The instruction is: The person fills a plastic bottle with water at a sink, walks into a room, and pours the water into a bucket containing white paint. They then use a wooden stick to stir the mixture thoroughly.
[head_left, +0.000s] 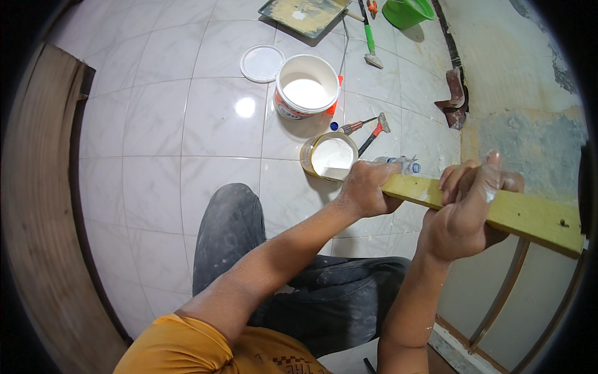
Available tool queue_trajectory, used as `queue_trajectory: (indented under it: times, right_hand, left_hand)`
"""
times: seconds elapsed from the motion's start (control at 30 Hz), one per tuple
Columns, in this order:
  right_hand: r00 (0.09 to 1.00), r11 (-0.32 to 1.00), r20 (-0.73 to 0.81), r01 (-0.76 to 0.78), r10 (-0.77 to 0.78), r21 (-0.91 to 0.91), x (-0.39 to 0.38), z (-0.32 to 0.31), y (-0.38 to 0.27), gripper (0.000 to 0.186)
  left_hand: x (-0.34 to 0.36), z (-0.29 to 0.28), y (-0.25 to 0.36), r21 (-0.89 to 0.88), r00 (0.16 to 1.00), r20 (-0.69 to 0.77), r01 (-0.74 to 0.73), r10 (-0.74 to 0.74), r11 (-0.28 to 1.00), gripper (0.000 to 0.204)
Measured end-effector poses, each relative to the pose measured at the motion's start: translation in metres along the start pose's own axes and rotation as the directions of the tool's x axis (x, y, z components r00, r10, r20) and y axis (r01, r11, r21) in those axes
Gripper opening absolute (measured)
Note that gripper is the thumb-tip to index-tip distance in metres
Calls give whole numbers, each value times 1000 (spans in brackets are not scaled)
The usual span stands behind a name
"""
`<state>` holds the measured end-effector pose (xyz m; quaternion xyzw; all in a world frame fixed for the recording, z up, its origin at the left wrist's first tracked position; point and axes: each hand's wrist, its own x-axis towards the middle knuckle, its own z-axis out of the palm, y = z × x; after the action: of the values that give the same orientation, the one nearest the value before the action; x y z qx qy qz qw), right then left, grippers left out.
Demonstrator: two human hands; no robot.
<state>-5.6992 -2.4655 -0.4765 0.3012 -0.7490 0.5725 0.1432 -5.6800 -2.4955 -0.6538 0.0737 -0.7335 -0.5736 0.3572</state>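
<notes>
This place is looking like an interior under renovation: a glossy tiled floor (156, 124) is carrying an open white bucket (284, 103), a stained tray (269, 11) and a green-handled scraper (370, 38), while the wall (504, 81) alongside is showing rough, uneven patches of cream and grey.

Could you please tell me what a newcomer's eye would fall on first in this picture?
Probably the yellow-green board at the right, with the right hand around it and the left hand at its left end. Next might come the open white bucket on the tiled floor at upper centre, then the bright green bucket near the top right.
</notes>
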Motion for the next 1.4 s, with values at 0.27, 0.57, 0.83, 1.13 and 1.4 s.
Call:
queue_trajectory:
  times: [0.27, 0.57, 0.83, 1.13, 1.4]
  right_hand:
    - [987, 979, -14, 163, -163, 122, 4, 8, 12, 22]
    - [1000, 999, 4, 19, -19, -37, 12, -2, 10, 25]
    - [994, 969, 63, 68, -85, 236, 7, -13, 5, 26]
    - [993, 993, -6, 121, -121, -13, 9, -9, 11, 30]
    - [999, 996, 29, -20, 18, 81, 6, -31, 8, 24]
  left_hand:
    - [28, -3, -24, 57, 977, -137, -154, 160, 986, 28]
    - [15, 31, -11, -76, 994, -110, -22, 14, 997, 29]
    - [7, -7, -7, 63, 996, -35, -80, 82, 995, 32]
    - [29, 30, -20, -82, 986, -138, -110, 98, 991, 23]
    - [-6, 22, 1, 18, 1000, -13, -12, 13, 1000, 31]
